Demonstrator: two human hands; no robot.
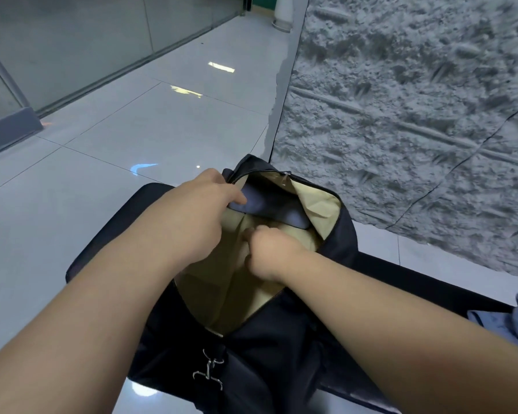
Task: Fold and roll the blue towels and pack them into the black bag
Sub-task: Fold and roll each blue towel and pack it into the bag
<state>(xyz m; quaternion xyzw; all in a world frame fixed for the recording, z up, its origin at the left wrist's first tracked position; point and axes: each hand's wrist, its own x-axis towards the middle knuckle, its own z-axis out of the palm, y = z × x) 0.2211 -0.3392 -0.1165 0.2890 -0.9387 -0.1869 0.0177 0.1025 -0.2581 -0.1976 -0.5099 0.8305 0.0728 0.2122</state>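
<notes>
The black bag (269,351) lies unzipped on a black surface, its beige lining (210,297) showing. A rolled blue towel (269,204) sits deep inside at the far end of the opening. My left hand (201,210) reaches into the bag's far left rim, its fingers resting on the towel. Inside the opening my right hand (269,252) is curled into a fist, with the knuckles against the lining; what it holds is hidden. More blue towels (515,321) lie crumpled at the right edge.
The black surface (401,273) under the bag runs left and right. Beyond it is a glossy white tiled floor (126,138). A rough grey textured wall (416,115) rises on the right. A metal clip (208,372) hangs from the bag's near side.
</notes>
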